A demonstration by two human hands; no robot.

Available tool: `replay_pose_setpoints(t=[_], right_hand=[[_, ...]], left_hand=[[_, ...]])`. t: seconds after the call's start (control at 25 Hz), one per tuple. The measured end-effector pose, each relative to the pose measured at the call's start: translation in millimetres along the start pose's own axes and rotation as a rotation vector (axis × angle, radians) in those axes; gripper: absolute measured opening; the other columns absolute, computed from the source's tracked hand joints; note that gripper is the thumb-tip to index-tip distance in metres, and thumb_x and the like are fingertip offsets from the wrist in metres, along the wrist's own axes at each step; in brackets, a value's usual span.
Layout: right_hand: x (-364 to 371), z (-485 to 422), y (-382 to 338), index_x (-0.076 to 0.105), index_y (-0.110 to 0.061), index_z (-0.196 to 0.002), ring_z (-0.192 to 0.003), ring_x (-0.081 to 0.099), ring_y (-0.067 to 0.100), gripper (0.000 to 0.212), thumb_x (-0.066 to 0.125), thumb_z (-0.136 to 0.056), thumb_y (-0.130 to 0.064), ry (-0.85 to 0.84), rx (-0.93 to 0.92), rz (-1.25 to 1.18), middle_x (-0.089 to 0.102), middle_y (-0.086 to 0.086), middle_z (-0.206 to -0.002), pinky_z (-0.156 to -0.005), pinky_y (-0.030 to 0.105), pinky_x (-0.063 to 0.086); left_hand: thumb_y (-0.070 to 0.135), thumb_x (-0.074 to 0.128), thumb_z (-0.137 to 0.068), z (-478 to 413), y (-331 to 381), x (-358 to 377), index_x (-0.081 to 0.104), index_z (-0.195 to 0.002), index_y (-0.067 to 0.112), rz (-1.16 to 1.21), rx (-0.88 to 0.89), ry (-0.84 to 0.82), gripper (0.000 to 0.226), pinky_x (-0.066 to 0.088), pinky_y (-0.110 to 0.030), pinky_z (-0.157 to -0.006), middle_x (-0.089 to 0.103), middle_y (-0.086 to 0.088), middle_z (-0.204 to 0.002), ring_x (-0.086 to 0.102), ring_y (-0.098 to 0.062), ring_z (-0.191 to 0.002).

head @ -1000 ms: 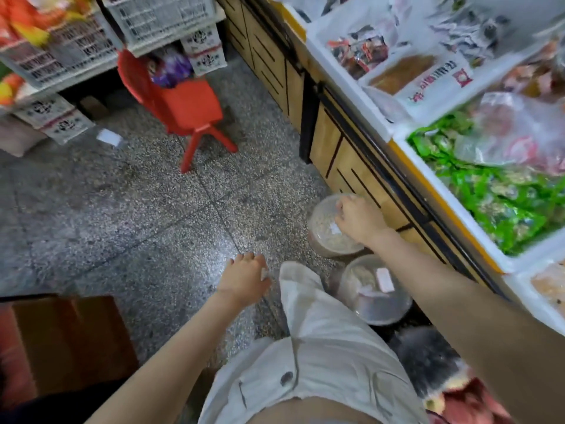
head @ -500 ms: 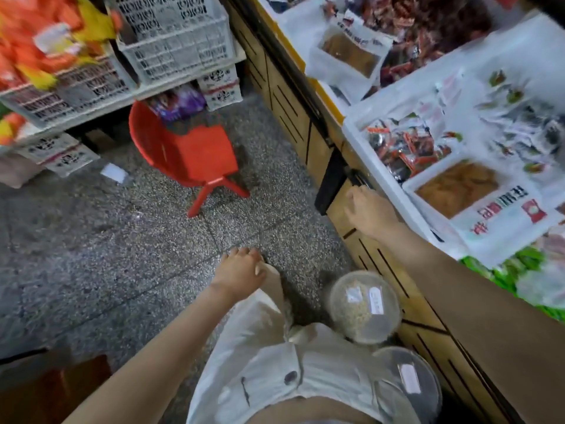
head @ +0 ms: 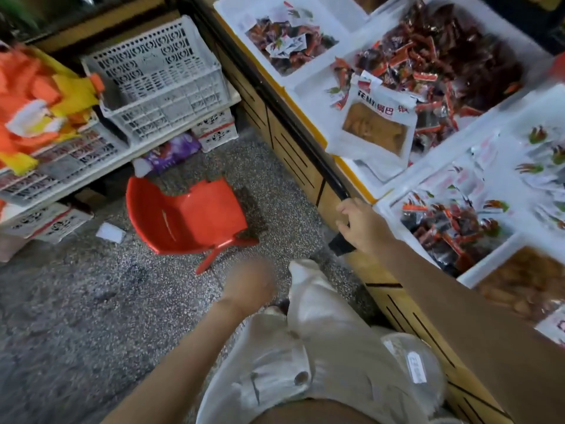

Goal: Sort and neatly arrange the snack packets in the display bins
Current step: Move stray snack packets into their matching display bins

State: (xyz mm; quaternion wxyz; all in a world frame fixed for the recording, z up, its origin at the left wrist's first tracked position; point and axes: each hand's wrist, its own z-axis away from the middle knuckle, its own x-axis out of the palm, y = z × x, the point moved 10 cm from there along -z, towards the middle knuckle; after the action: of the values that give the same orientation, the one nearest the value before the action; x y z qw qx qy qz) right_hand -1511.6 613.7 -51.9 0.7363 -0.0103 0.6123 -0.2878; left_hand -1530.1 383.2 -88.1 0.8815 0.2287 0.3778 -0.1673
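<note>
currently: right hand (head: pixel 357 223) on rail (head: pixel 305 133), fingers spread and loosely bent, no packet held. left hand (head: pixel 247 289) well off rail on the floor side, blurred; finger state cannot be told. packets (head: pixel 452 221), small, red and dark, heaped loose in bin (head: pixel 385 206) just across rail from right hand, the nearer hand. pouch (head: pixel 376 127), large, white, windowed, farther along rail, askew, overhanging a rim.

Left hand (head: pixel 249 286), centre frame, is motion-blurred; finger posture indeterminate. Orange packets (head: pixel 33 96), upper left, are smeared and cropped by the frame edge.
</note>
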Motion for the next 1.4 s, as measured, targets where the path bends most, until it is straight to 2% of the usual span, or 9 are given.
replay_pose_setpoints(t=[0.24, 0.4, 0.48, 0.6, 0.72, 0.92, 1.2, 1.32, 1.4], right_hand=[[-48.3, -125.4, -15.6, 0.054, -0.010, -0.119, -0.105, 0.057, 0.024, 0.028, 0.051, -0.093, -0.021, 0.058, -0.061, -0.006, 0.058, 0.006, -0.116, -0.075, 0.032, 0.044], [-93.9, -196.9, -24.4, 0.052, -0.009, -0.120, -0.087, 0.064, 0.029, 0.029, 0.051, -0.094, -0.022, 0.113, -0.115, 0.031, 0.065, 0.007, -0.108, -0.061, 0.029, 0.042], [-110.8, -227.0, -27.5, 0.053, -0.008, -0.119, -0.084, 0.064, 0.029, 0.028, 0.051, -0.094, -0.021, 0.117, -0.130, 0.005, 0.065, 0.007, -0.108, -0.059, 0.026, 0.038], [-123.3, -274.1, -27.5, 0.053, -0.010, -0.119, -0.091, 0.061, 0.025, 0.027, 0.049, -0.095, -0.023, 0.081, -0.110, 0.015, 0.061, 0.005, -0.112, -0.063, 0.026, 0.036], [-131.5, -321.2, -24.3, 0.054, -0.012, -0.118, -0.104, 0.056, 0.025, 0.026, 0.047, -0.096, -0.025, 0.061, -0.063, 0.049, 0.057, 0.005, -0.115, -0.072, 0.031, 0.041], [-140.0, -406.3, -20.2, 0.052, -0.009, -0.121, -0.108, 0.053, 0.027, 0.030, 0.050, -0.095, -0.023, 0.119, 0.053, 0.052, 0.054, 0.010, -0.119, -0.084, 0.035, 0.045], [-103.0, -501.1, -12.0, 0.037, -0.006, -0.134, -0.126, 0.040, 0.026, 0.048, 0.058, -0.091, -0.017, 0.062, 0.391, -0.355, 0.041, 0.012, -0.134, -0.101, 0.033, 0.035], [-79.7, -518.0, -1.5, 0.017, -0.006, -0.147, -0.141, 0.021, 0.029, 0.070, 0.058, -0.092, -0.020, 0.053, 0.579, -0.497, 0.020, 0.014, -0.152, -0.113, 0.035, 0.021], [-65.5, -527.6, 6.0, 0.004, -0.008, -0.149, -0.144, 0.011, 0.031, 0.088, 0.063, -0.088, -0.028, 0.071, 0.715, -0.629, 0.007, 0.014, -0.156, -0.117, 0.043, 0.015]], left_hand=[[0.038, 0.049, -0.094, -107.0, -18.0, -72.9, 0.051, -0.124, 0.017, 0.012, -0.074, 0.008, 0.036, 0.037, -0.036, -0.097, 0.054, -0.009, -0.128, 0.049, -0.029, -0.120], [0.038, 0.048, -0.095, -162.3, -11.5, -129.1, 0.054, -0.116, 0.016, 0.020, -0.061, 0.070, 0.031, 0.037, -0.034, -0.093, 0.056, -0.008, -0.122, 0.050, -0.029, -0.117], [0.038, 0.048, -0.095, -183.5, -11.8, -155.0, 0.053, -0.119, 0.018, 0.029, -0.055, 0.090, 0.032, 0.037, -0.034, -0.093, 0.055, -0.006, -0.122, 0.050, -0.027, -0.117], [0.040, 0.049, -0.094, -219.0, -19.4, -192.7, 0.053, -0.121, 0.020, 0.017, -0.034, 0.113, 0.034, 0.037, -0.034, -0.095, 0.055, -0.004, -0.123, 0.049, -0.025, -0.119], [0.040, 0.050, -0.093, -264.5, -24.7, -236.5, 0.055, -0.118, 0.020, -0.019, 0.007, 0.132, 0.033, 0.036, -0.033, -0.096, 0.055, -0.003, -0.125, 0.048, -0.025, -0.121], [0.035, 0.049, -0.094, -357.0, -31.6, -326.9, 0.051, -0.126, 0.017, -0.075, 0.119, 0.128, 0.036, 0.033, -0.035, -0.101, 0.052, -0.006, -0.127, 0.045, -0.027, -0.124], [0.035, 0.046, -0.096, -490.7, -24.9, -431.7, 0.045, -0.135, 0.016, -0.138, 0.270, 0.082, 0.043, 0.031, -0.041, -0.109, 0.045, -0.007, -0.139, 0.039, -0.029, -0.130], [0.034, 0.045, -0.096, -547.2, -9.4, -456.8, 0.053, -0.124, 0.013, -0.167, 0.351, 0.067, 0.036, 0.037, -0.040, -0.102, 0.050, -0.009, -0.130, 0.045, -0.030, -0.124], [0.029, 0.050, -0.095, -580.5, 1.8, -471.7, 0.049, -0.129, 0.011, -0.136, 0.372, 0.073, 0.039, 0.036, -0.041, -0.101, 0.047, -0.012, -0.131, 0.045, -0.031, -0.123]])
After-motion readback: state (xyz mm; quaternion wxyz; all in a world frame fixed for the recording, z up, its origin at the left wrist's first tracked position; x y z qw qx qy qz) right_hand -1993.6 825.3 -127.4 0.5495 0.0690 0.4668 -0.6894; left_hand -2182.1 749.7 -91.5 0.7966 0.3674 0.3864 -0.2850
